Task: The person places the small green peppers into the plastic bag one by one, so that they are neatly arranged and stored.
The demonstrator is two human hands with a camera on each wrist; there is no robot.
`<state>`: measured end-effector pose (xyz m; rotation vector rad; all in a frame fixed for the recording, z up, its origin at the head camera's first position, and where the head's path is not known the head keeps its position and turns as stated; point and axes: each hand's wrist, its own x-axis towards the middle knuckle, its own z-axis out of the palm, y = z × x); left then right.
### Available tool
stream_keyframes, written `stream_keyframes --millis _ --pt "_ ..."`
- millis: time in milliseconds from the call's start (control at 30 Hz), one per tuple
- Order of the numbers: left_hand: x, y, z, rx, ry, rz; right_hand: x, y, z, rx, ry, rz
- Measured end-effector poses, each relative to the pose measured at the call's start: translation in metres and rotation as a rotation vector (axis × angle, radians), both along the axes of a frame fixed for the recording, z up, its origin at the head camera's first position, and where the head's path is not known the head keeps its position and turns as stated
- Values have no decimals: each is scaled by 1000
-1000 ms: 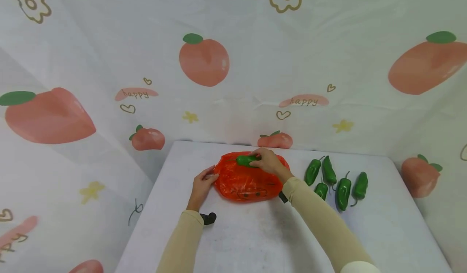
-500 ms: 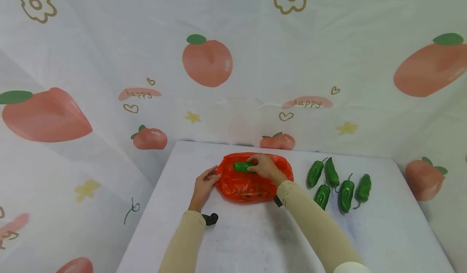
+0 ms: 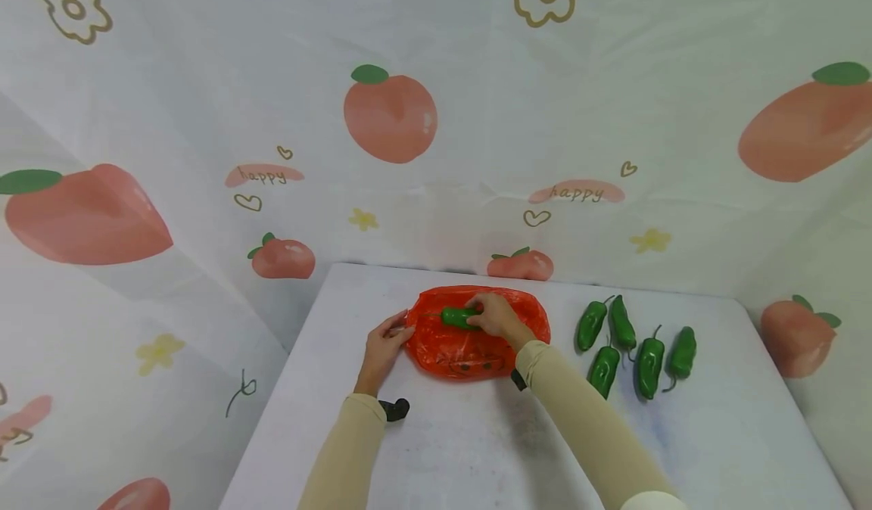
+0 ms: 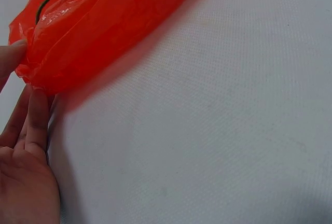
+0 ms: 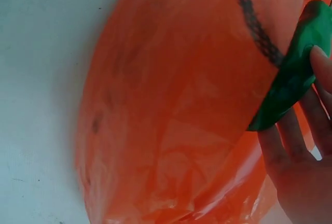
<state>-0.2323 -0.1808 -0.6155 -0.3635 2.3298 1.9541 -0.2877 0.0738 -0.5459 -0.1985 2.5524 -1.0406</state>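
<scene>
A red plastic bag [image 3: 436, 347] spreads over something rounded in the middle of the table, with dark face-like marks along its near side. My left hand [image 3: 378, 352] holds the bag's left edge, thumb above and fingers beneath, as the left wrist view shows of the bag [image 4: 98, 42]. Over the bag's far half, my right hand [image 3: 497, 315] grips a green pepper [image 3: 455, 317] by its blunt end, with the stem pointing left. In the right wrist view, thumb and fingers lie on either side of the pepper [image 5: 293, 79], close over the red film.
Several green peppers [image 3: 649, 366] lie to the right of the bag on the white table [image 3: 450, 449]. Behind it hangs a white cloth [image 3: 463, 116] printed with fruit. A small black piece [image 3: 395, 410] sits by the left wrist, another [image 3: 518, 379] by the right.
My right hand has come down a little with the pepper, nearer the bag. The left hand keeps its hold on the bag's edge. The head view has shifted slightly.
</scene>
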Motion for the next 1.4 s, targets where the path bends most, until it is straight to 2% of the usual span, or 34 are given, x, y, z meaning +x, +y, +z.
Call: stream_keyframes --millis 233,300,400,667,800,933,1167,1233,1400 --pt "1 1 9 3 -11 -25 1 3 0 14 10 -1" --pt "1 1 9 1 -10 -25 2 4 1 10 6 -3" --pt "1 1 1 -8 5 -3 4 4 2 4 7 6" --pt "1 1 1 -34 9 1 9 5 8 13 59 46" --pt "2 2 2 -32 7 5 14 6 16 49 146 99" --pt "1 2 1 -29 10 13 18 6 24 131 280 156" --pt "1 2 2 -37 13 12 23 6 28 264 502 165" --pt "1 2 2 -33 15 13 24 6 26 310 536 164" --pt "2 2 1 -39 9 14 26 9 25 401 551 159"
